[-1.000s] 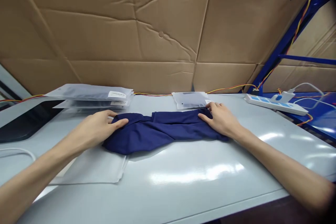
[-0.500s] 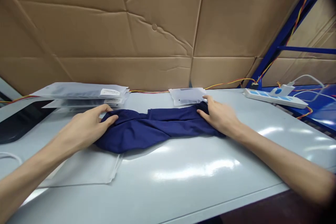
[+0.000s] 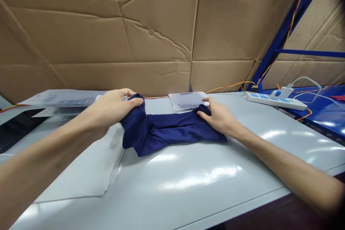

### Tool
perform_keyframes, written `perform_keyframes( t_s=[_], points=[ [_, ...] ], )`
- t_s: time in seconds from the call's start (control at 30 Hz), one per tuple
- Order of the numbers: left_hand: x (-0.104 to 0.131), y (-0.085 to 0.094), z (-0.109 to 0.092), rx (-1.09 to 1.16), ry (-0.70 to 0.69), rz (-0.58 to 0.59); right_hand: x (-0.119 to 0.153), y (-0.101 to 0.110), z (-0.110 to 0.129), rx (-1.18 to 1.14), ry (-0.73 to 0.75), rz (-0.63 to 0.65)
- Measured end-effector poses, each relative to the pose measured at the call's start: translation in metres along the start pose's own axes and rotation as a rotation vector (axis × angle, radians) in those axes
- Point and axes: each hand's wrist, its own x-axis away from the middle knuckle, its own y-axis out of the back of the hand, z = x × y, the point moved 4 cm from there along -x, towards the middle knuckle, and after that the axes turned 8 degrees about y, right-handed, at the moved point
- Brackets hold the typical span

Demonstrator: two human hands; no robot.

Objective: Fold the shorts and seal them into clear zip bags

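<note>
A navy-blue piece of clothing (image 3: 172, 131), folded into a long strip, lies across the grey table; its exact kind does not show. My left hand (image 3: 114, 106) pinches its left end between thumb and fingers and holds that end raised off the surface. At the other end, my right hand (image 3: 219, 115) grips the cloth, thumb on the near side, with the fabric bunched at the fingertips. Below my left forearm lie frosted plastic bags (image 3: 81, 172) with small printed text, partly covered by the arm.
Filled frosted bags (image 3: 61, 97) are stacked at the back left beside a dark flat object (image 3: 21, 133). A smaller frosted bag (image 3: 185, 100) lies behind the cloth. On the right sit a power strip (image 3: 275, 100) and wires near a blue metal frame (image 3: 269, 55). Cardboard (image 3: 151, 0) walls the back.
My left hand has lifted the cloth's left end and carried it rightward and up, so the strip is shorter and bends upward there. My right hand stays at its end.
</note>
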Motion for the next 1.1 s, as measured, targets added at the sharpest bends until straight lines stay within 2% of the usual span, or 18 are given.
perform_keyframes(
  t_s=[0.1,0.17,0.2,0.33,0.4,0.47,0.57,0.7,0.83,1.1],
  points=[
    [-0.003,-0.026,-0.020,-0.010,0.012,0.095,0.001,0.003,0.001,-0.016,-0.018,-0.004],
    [-0.001,-0.042,-0.025,-0.035,-0.029,0.209,0.001,0.006,0.002,-0.023,-0.038,-0.018],
    [0.001,-0.046,-0.025,-0.040,-0.071,0.217,0.001,0.008,0.003,-0.028,-0.048,-0.023],
    [0.012,-0.053,-0.011,-0.193,-0.319,0.161,0.001,0.011,0.003,-0.060,-0.066,-0.033],
    [0.018,-0.059,0.001,-0.344,-0.432,0.187,0.001,0.011,0.002,-0.082,-0.063,-0.045],
    [0.020,-0.067,0.013,-0.474,-0.490,0.221,0.001,0.011,0.000,-0.098,-0.068,-0.051],
    [0.018,-0.080,0.025,-0.588,-0.447,0.254,0.001,0.010,-0.001,-0.123,-0.082,-0.044],
    [0.016,-0.087,0.027,-0.613,-0.407,0.189,0.001,0.010,0.000,-0.142,-0.102,-0.029],
    [0.016,-0.087,0.026,-0.619,-0.394,0.145,0.002,0.011,0.001,-0.145,-0.101,-0.004],
    [0.014,-0.083,0.026,-0.573,-0.368,0.136,0.001,0.008,-0.003,-0.170,-0.100,0.010]
  ],
)
